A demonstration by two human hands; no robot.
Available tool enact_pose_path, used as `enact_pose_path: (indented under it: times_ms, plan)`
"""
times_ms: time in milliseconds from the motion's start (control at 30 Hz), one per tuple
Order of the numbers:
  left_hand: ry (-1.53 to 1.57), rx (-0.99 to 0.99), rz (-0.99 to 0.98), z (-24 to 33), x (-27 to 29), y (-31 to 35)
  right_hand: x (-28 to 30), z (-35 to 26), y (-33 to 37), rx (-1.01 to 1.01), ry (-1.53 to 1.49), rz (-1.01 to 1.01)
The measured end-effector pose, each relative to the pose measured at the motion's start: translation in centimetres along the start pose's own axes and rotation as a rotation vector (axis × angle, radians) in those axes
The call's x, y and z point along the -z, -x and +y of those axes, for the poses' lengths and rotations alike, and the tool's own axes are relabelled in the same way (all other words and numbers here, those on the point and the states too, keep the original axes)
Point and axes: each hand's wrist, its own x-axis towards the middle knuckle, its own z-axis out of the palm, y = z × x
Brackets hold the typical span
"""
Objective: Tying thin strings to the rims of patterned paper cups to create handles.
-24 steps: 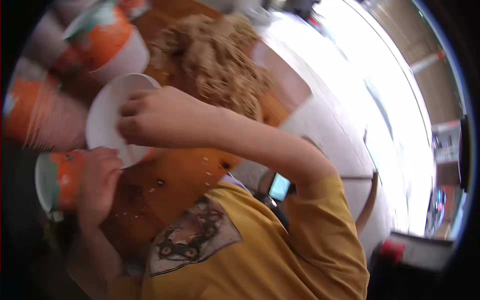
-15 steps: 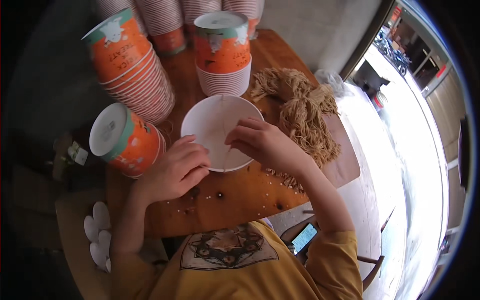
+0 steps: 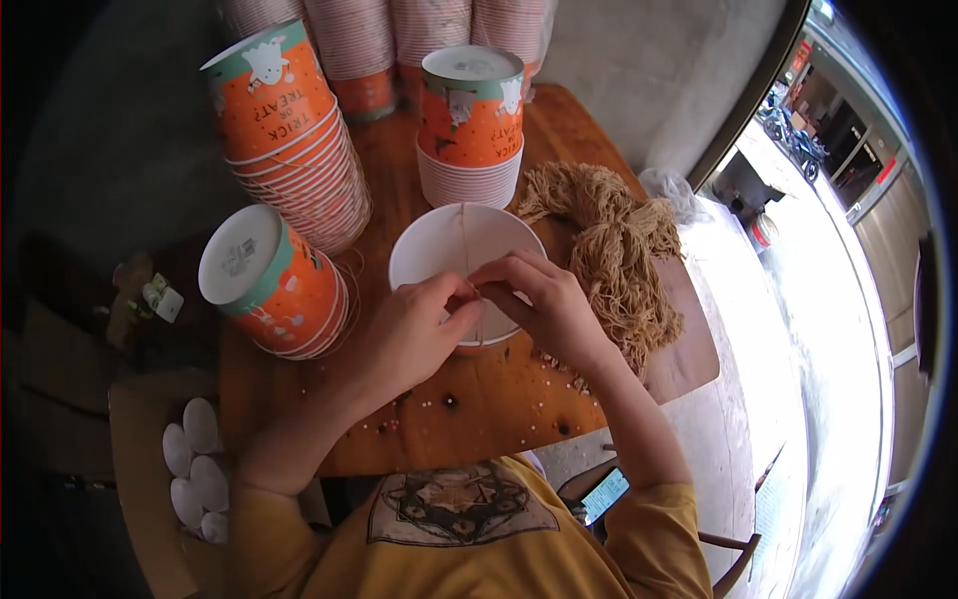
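Note:
A round paper bucket stands mouth up on the wooden table, its white inside showing. A thin tan string runs across its mouth from the far rim to the near one. Over the near half of the opening, my left hand and my right hand meet with fingertips pinched on the string. The exact spot between the fingertips is partly hidden. To the right of the bucket lies a tangled heap of tan string, close to my right forearm.
Behind the bucket stands an upside-down stack of orange paper buckets. A tall leaning stack and a tipped shorter one are at the left. White discs sit in a cardboard box. White specks dot the wooden table.
My left hand has moved from the bucket's left rim to the middle, meeting my right hand at the string. The whole view has shifted slightly.

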Motion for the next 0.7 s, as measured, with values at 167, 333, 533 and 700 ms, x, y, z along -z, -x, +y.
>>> enact_pose_path:
  times_ms: [167, 333, 533, 700]
  plan:
    - [0.024, 0.044, 0.011, 0.4, -0.3, -0.6, -0.6, 0.7, 0.5, -0.060, 0.021, 0.049]
    - [-0.130, -0.236, 0.081, -1.4, -0.5, -0.7, -1.1, 0.3, -0.1, -0.087, 0.077, 0.122]
    - [-0.342, -0.312, 0.030, -0.8, 0.0, 1.2, -1.4, 0.8, -0.4, -0.184, 0.058, 0.252]
    - [-0.314, -0.371, 0.141, -0.6, -0.4, 2.3, -2.0, 0.6, -0.6, -0.200, 0.024, 0.277]
